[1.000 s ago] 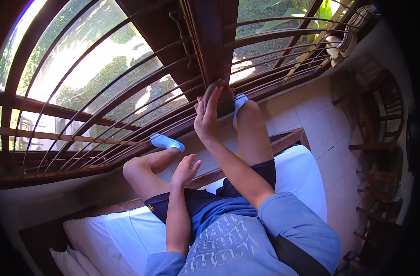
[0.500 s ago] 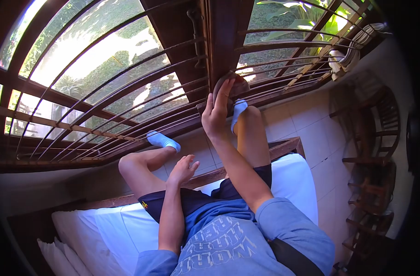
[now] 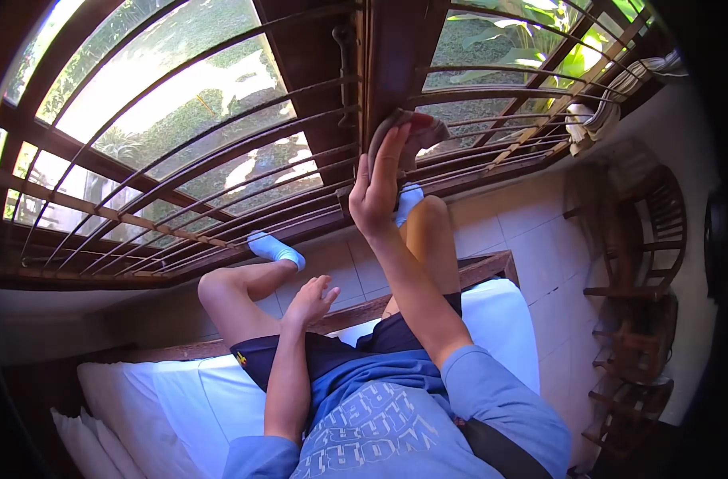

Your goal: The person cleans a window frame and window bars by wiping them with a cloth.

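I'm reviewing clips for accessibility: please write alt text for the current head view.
The right hand holds a cloth near the wooden post of a barred window, while the left hand, seemingly empty, hovers in front of the lap. The person sits on a white-sheeted bed, socked feet toward the window.

The one camera is worn on the head, looking forward and down. The blue shirt (image 3: 368, 431) is closest, the left hand (image 3: 306, 303) and right hand (image 3: 376, 195) come next, and the barred window (image 3: 304, 76) is farther off, up top.
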